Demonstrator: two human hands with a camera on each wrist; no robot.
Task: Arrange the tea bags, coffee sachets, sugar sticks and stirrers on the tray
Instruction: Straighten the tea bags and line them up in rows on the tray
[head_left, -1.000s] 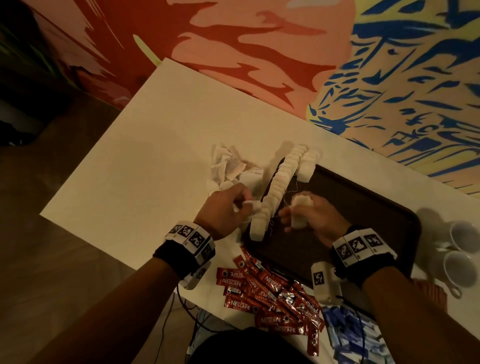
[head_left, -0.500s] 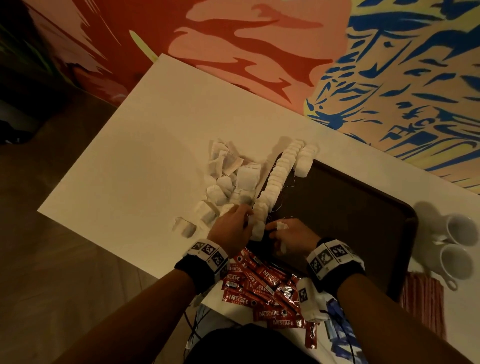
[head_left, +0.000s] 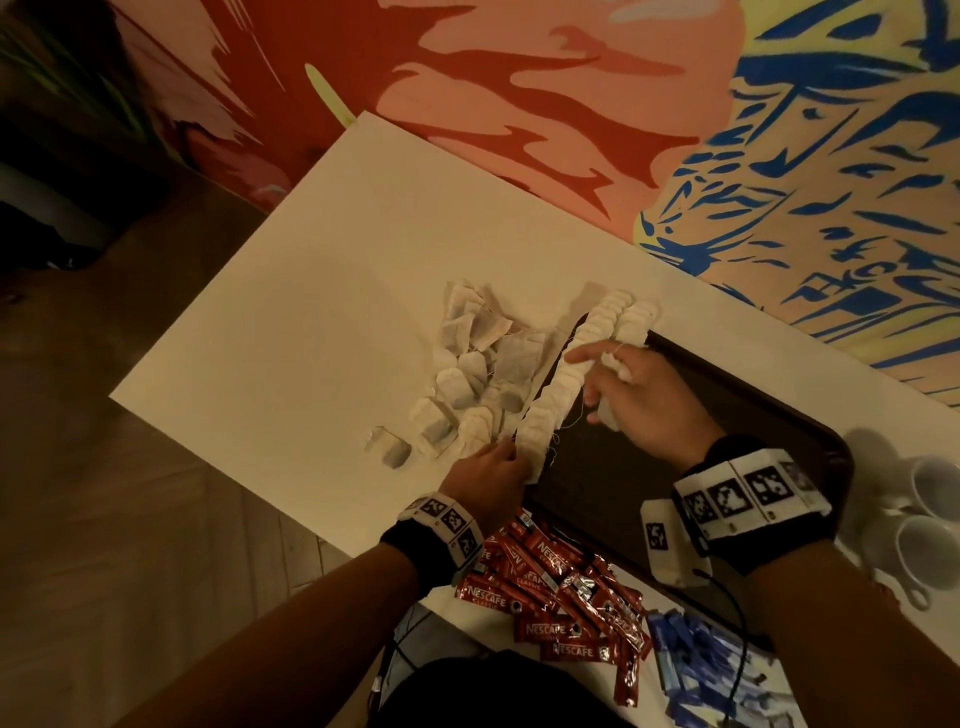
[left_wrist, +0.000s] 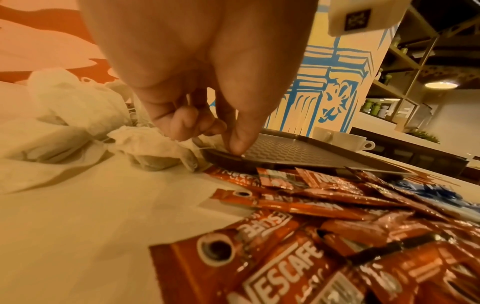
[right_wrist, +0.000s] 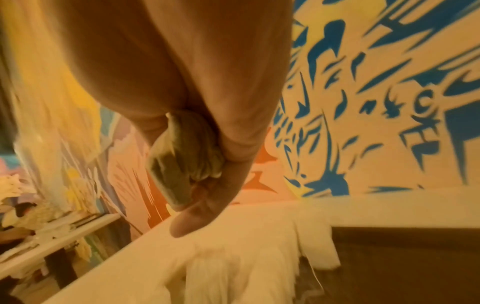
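A dark tray (head_left: 779, 410) lies on the white table (head_left: 311, 332). A row of tea bags (head_left: 571, 379) runs along its left rim, with a short second row (head_left: 636, 322) at the far end. Loose tea bags (head_left: 478, 374) lie heaped left of the tray. My left hand (head_left: 488, 467) sits at the row's near end, its fingers (left_wrist: 192, 123) curled and its thumb pressing on the tray (left_wrist: 298, 150) corner rim. My right hand (head_left: 639, 395) clutches tea bags (right_wrist: 182, 160) in its palm, one finger stretched out to touch the row.
Red coffee sachets (head_left: 561, 587) are piled at the table's near edge, with blue sugar sticks (head_left: 701, 660) to their right. Two white cups (head_left: 930, 519) stand right of the tray. A painted wall runs behind the table, and the floor drops away on the left.
My right hand has moved from the near end of the tray up along the tea bag row, still holding tea bags. My left hand stays at the row's near end.
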